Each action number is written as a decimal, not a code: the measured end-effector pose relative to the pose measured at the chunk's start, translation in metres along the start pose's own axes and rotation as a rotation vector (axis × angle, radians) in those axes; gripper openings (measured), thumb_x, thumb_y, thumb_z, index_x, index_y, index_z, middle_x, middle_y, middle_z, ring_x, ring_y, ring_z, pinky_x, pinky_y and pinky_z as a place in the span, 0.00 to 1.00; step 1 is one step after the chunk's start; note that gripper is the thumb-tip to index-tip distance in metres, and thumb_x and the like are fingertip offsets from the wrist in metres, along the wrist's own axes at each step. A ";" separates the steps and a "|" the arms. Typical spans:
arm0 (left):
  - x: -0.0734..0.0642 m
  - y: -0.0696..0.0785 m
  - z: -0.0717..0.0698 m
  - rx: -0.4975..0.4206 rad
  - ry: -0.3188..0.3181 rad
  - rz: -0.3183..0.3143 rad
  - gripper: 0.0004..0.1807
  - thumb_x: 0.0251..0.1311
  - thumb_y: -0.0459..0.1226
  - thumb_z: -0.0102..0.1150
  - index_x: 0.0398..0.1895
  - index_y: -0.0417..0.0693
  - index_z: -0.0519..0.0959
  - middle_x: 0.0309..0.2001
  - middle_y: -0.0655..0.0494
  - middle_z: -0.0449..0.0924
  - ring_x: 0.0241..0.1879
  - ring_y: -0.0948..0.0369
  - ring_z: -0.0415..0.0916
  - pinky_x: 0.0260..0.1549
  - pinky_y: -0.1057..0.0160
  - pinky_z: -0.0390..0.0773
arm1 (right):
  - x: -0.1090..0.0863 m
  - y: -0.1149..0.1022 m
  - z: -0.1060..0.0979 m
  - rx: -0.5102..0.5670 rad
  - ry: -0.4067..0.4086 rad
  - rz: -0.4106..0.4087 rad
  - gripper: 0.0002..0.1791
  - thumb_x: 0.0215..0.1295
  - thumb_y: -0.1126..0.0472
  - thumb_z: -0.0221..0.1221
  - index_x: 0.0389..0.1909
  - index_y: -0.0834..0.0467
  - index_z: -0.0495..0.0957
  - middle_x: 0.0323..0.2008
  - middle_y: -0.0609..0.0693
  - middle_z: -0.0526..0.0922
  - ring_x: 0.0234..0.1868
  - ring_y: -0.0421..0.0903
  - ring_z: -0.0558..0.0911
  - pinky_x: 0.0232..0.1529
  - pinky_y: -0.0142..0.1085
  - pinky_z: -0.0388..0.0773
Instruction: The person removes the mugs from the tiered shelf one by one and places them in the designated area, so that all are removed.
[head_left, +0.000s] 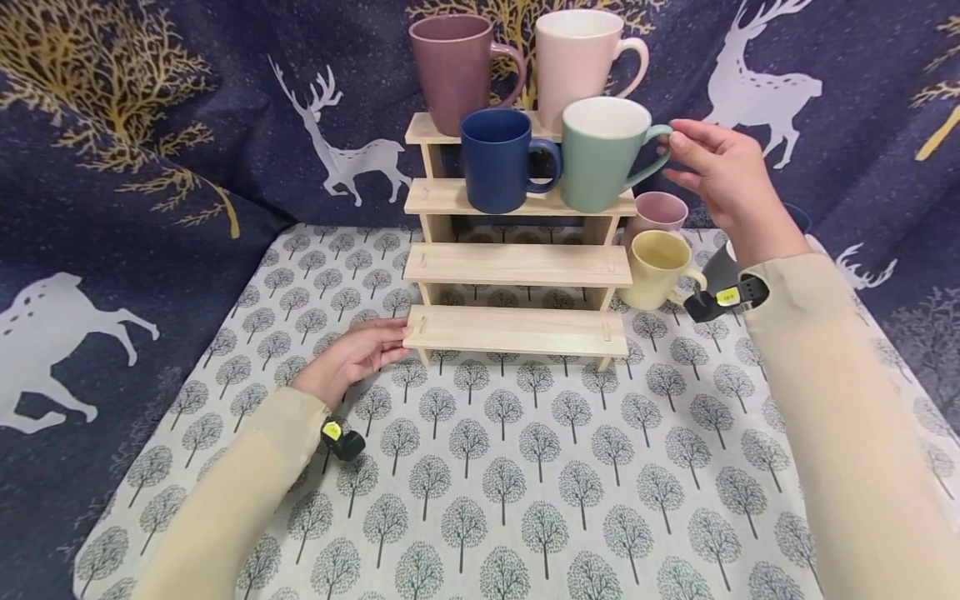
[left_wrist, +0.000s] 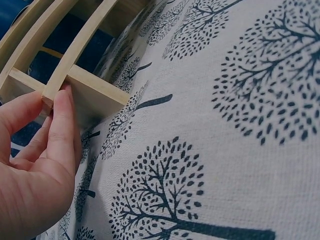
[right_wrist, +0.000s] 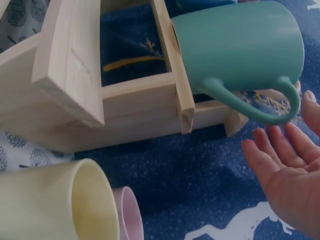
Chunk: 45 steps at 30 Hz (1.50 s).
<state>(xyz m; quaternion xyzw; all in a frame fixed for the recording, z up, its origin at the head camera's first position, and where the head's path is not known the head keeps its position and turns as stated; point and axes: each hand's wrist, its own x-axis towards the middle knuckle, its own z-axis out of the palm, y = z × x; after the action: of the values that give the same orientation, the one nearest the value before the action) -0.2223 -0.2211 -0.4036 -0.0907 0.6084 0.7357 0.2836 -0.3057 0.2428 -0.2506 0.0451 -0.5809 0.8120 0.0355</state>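
A four-step wooden shelf rack (head_left: 517, 263) stands on the cloth. My left hand (head_left: 358, 354) pinches the left end of its lowest board between thumb and fingers, as the left wrist view shows closely. On the second step from the top sit a green mug (head_left: 600, 158) and, to its left, a navy mug (head_left: 495, 162). My right hand (head_left: 716, 171) is at the green mug's handle (right_wrist: 250, 107), fingers extended and spread with the fingertips right beside the loop. A mauve mug (head_left: 450, 75) and a pale pink mug (head_left: 573, 62) stand upright on the top step.
Right of the rack, a yellow mug (head_left: 657, 271) and a pink mug (head_left: 660, 210) stand on the tree-print cloth (head_left: 502, 467). A dark grey mug (head_left: 722, 271) and a blue one (head_left: 798, 218) are partly hidden behind my right wrist. Dark deer-print fabric (head_left: 247, 42) hangs behind.
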 end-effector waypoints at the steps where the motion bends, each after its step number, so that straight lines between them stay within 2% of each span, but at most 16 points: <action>1: 0.000 0.000 0.000 -0.001 -0.005 0.001 0.34 0.75 0.28 0.48 0.78 0.31 0.48 0.34 0.58 0.88 0.34 0.66 0.88 0.43 0.78 0.89 | 0.001 0.000 0.001 -0.010 -0.006 -0.002 0.08 0.62 0.66 0.69 0.42 0.57 0.86 0.35 0.47 0.91 0.41 0.39 0.88 0.37 0.26 0.92; 8: 0.000 0.001 0.000 -0.009 0.001 -0.009 0.32 0.75 0.27 0.45 0.78 0.32 0.49 0.34 0.58 0.88 0.32 0.65 0.88 0.41 0.79 0.89 | 0.002 0.004 0.009 -0.098 -0.004 -0.034 0.03 0.67 0.64 0.65 0.37 0.55 0.88 0.31 0.45 0.89 0.39 0.38 0.86 0.34 0.22 0.89; 17: 0.000 0.001 0.000 -0.014 0.002 -0.010 0.33 0.75 0.27 0.46 0.79 0.32 0.49 0.33 0.58 0.88 0.32 0.66 0.88 0.41 0.78 0.89 | 0.000 0.009 0.022 -0.130 0.141 -0.083 0.09 0.70 0.67 0.62 0.30 0.54 0.86 0.23 0.43 0.86 0.29 0.36 0.84 0.28 0.20 0.87; 24: -0.001 0.002 0.001 -0.022 0.006 -0.009 0.33 0.74 0.26 0.47 0.78 0.32 0.49 0.33 0.57 0.88 0.32 0.65 0.88 0.41 0.78 0.89 | -0.001 0.011 0.026 -0.159 0.190 -0.101 0.10 0.70 0.66 0.61 0.30 0.53 0.86 0.23 0.42 0.85 0.29 0.35 0.83 0.27 0.19 0.86; 31: -0.001 0.001 0.000 -0.018 -0.003 -0.004 0.34 0.74 0.27 0.49 0.78 0.32 0.48 0.34 0.58 0.88 0.33 0.65 0.89 0.43 0.77 0.89 | -0.002 0.011 0.028 -0.113 0.218 -0.095 0.09 0.70 0.67 0.61 0.30 0.54 0.85 0.23 0.43 0.86 0.28 0.36 0.83 0.25 0.20 0.85; 36: 0.000 0.001 0.000 -0.009 0.004 -0.001 0.34 0.75 0.27 0.48 0.78 0.32 0.49 0.34 0.59 0.88 0.33 0.66 0.88 0.43 0.78 0.89 | -0.008 0.007 0.028 -0.026 0.219 -0.124 0.08 0.69 0.68 0.61 0.30 0.57 0.85 0.22 0.46 0.84 0.26 0.37 0.83 0.22 0.22 0.84; 45: -0.001 0.001 0.001 0.001 0.004 -0.002 0.34 0.75 0.27 0.47 0.79 0.31 0.48 0.34 0.59 0.88 0.34 0.66 0.88 0.43 0.78 0.89 | -0.035 -0.001 0.010 0.105 0.217 -0.176 0.06 0.67 0.73 0.62 0.31 0.64 0.85 0.23 0.51 0.86 0.24 0.40 0.83 0.23 0.26 0.89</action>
<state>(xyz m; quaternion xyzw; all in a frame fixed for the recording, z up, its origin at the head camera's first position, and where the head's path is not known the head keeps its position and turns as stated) -0.2222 -0.2201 -0.4019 -0.0927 0.6093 0.7348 0.2833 -0.2710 0.2339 -0.2504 0.0093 -0.5242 0.8351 0.1668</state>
